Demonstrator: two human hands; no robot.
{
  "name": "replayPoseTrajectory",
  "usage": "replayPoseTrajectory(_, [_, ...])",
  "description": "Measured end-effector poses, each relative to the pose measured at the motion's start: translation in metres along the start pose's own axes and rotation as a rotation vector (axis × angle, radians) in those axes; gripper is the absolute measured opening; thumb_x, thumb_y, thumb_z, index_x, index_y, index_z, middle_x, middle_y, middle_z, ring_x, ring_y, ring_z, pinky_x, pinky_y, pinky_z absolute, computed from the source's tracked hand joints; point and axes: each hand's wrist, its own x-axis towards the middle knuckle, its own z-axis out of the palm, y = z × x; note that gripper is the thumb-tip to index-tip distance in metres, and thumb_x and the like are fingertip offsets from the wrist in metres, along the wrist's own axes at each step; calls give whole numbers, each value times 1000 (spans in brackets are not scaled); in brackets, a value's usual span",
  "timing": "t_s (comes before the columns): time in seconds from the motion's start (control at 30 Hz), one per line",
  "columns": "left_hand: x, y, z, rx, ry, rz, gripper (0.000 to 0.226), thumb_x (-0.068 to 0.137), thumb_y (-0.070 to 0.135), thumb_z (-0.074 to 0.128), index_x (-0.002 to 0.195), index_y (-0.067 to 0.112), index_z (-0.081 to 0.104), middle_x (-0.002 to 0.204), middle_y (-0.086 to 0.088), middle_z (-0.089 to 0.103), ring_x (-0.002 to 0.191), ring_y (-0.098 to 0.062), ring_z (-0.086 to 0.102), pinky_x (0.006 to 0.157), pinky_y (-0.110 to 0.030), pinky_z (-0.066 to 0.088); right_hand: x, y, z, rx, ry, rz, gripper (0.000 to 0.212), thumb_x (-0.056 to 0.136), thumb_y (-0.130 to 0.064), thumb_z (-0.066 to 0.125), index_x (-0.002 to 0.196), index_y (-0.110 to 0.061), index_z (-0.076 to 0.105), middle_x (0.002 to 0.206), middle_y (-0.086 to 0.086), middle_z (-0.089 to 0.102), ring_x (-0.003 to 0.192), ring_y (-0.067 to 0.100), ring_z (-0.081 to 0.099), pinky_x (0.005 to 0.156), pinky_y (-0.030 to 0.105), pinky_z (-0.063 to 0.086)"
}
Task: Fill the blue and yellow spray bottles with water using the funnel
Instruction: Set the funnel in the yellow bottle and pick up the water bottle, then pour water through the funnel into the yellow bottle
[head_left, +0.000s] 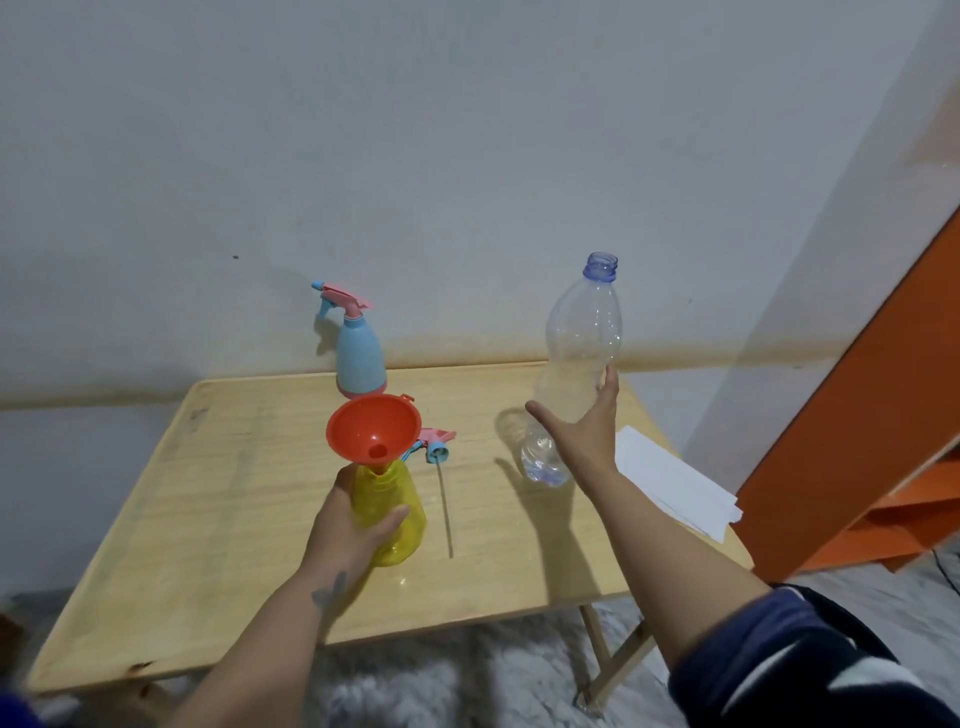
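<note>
Head view: your right hand (582, 431), fingers spread, touches the near-empty clear bottle (576, 374) standing upright, right of centre. Your left hand (353, 525) grips the yellow spray bottle (389, 509) lower centre, orange funnel (373, 427) seated in its neck. Blue spray bottle (359, 353) stands behind, capped.

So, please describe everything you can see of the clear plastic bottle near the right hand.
The clear plastic bottle is tall, see-through and thin-walled, with a bluish threaded neck and no cap on it. It stands on the wooden table, leaning slightly, near the far right side beside white paper sheets. It looks almost empty, with perhaps a little water at the bottom. The right hand is against its lower half, fingers straight and spread.
</note>
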Motion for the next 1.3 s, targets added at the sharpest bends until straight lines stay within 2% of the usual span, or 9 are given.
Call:
replayPoseTrajectory(0.2, [-2,-1,4,-23,26,-9,63,79,19,77,131,27,42,114,6,57,102,-16,56,85,-29,42,9,11,9,-4,107,-55,90,79,-32,75,148,-33,19,139,1,39,128,12,43,88,23,34])
replayPoseTrajectory(0.33, [-5,2,5,-14,35,-13,63,80,20,76,132,25,41,114,6,57,102,-15,55,85,-29,42,11,6,6,-52,63,-99,80,83,-35,69,146,-39,20,132,1,45,120,15,50,85,27,40])
replayPoseTrajectory(0.47, [-7,4,5,-7,41,-21,63,80,20,76,132,24,42,113,6,55,103,-15,54,86,-29,42,-1,-11,-1,-177,-26,-196,94,85,-38,65,145,-52,-7,136,2,44,113,19,56,80,34,47])
replayPoseTrajectory(0.6, [-8,6,4,0,40,-40,65,80,22,76,134,23,41,112,7,53,101,-13,51,86,-28,41,-20,-30,-14,-399,-132,-332,99,90,-44,56,129,-61,-32,146,-3,36,93,25,63,70,36,51])
replayPoseTrajectory(0.8, [-8,6,0,30,21,-22,64,79,22,77,132,21,42,113,6,54,102,-15,52,85,-27,39,-43,-59,-28,-640,-398,-454,99,86,-48,58,128,-66,-30,127,-1,49,97,24,61,80,44,53])
replayPoseTrajectory(1.03, [-9,5,-3,88,8,-10,62,79,26,77,131,21,43,121,-3,59,110,-23,57,91,-31,45,-54,-88,-59,-855,-703,-499,101,84,-45,63,129,-69,-25,124,4,53,90,10,48,93,41,49])
replayPoseTrajectory(1.1, [-9,7,-4,104,-6,-4,61,79,26,76,130,19,44,120,-3,59,110,-23,57,91,-32,45,-55,-97,-67,-925,-756,-506,101,84,-44,64,130,-69,-23,123,3,53,92,12,49,95,40,48])
replayPoseTrajectory(1.2, [-9,9,-5,128,-8,-12,63,78,28,77,131,21,43,122,-3,58,113,-25,57,97,-38,47,-55,-111,-75,-1027,-802,-540,103,84,-41,64,125,-72,-25,126,3,54,109,16,53,95,36,46])
replayPoseTrajectory(1.3, [-9,11,-5,156,-6,-29,64,78,31,76,132,22,43,124,-3,58,115,-26,56,98,-42,47,-55,-123,-79,-1122,-827,-552,101,86,-40,63,120,-72,-28,122,1,55,94,13,47,92,31,43])
